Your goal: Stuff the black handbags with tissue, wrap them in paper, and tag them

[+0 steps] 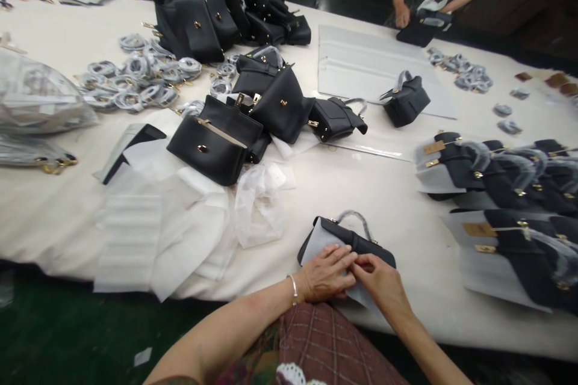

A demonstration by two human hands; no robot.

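Observation:
A small black handbag (383, 251) stands at the table's near edge, its top handle (356, 215) wrapped in clear plastic. White tissue paper (316, 240) covers part of its front. My left hand (327, 271) lies on the paper and the bag's front, fingers stretched out and holding nothing. Beside it, my right hand (379, 280) has thumb and forefinger pinched together at the middle of the bag's front. What sits between those fingertips is hidden. Both hands nearly touch.
Black handbags (217, 141) and a larger heap (194, 24) lie further back. Wrapped straps (135, 75) are piled left, near tissue sheets (135, 234) and a plastic bag (259, 204). Tagged handbags (497, 174) line the right. Across the table, another person's hands (401, 14) handle a bag.

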